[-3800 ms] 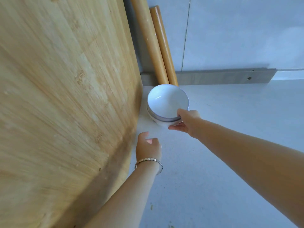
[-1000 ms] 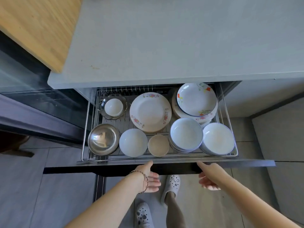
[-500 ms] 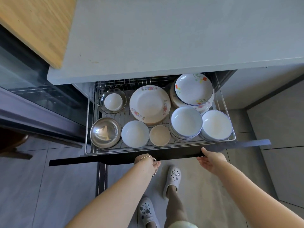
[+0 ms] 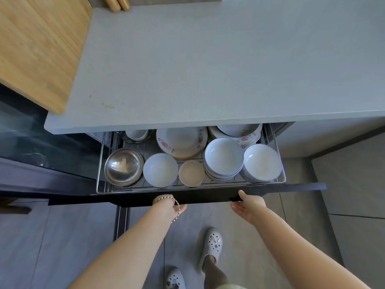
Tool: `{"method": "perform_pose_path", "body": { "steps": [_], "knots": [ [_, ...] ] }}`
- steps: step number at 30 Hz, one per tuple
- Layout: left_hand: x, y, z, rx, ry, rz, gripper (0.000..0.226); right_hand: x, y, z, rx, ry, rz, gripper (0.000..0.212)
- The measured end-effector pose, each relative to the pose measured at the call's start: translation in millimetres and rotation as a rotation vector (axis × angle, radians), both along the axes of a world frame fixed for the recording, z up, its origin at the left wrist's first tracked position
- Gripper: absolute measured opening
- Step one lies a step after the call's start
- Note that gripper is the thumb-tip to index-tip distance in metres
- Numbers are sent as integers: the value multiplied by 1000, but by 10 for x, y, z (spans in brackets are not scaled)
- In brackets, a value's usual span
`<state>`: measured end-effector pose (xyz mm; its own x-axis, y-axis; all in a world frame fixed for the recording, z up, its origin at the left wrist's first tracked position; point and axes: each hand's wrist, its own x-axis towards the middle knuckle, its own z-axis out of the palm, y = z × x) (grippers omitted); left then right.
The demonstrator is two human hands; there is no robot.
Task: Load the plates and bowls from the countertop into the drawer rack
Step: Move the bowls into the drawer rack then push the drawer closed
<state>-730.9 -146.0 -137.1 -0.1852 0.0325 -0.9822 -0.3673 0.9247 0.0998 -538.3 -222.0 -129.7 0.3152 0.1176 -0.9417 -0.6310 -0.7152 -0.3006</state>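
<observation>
The drawer rack sits half under the grey countertop. It holds a steel bowl, a white bowl, a beige bowl, two stacks of white bowls, and floral plates partly hidden under the counter edge. My left hand presses against the black drawer front; its fingers are mostly hidden. My right hand rests on the same panel, thumb over the top edge.
A bamboo cutting board lies on the counter's left end, with two wooden rolling pins at the back. A dark glass-fronted unit stands left of the drawer. My feet in white clogs stand on the grey tiled floor.
The drawer has slid inward; the back row of dishes now lies partly under the counter edge. Both hands stayed on the drawer front. Earlier my right hand held a white bowl on the counter.
</observation>
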Motion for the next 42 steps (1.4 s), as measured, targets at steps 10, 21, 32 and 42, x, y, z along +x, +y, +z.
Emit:
{"method": "perform_pose_path", "body": {
  "steps": [10,21,32,42],
  "knots": [
    [164,653,103,169,-29,-24,41,242,779,29,86,92,-74,32],
    [271,1384,101,189,-121,81,39,445,1390,61,245,91,-249,34],
    [309,1584,124,393,-180,215,58,568,1731,-26,369,175,-320,60],
    [357,1628,215,427,-216,-75,60,718,1705,-38,351,197,17,72]
  ]
}}
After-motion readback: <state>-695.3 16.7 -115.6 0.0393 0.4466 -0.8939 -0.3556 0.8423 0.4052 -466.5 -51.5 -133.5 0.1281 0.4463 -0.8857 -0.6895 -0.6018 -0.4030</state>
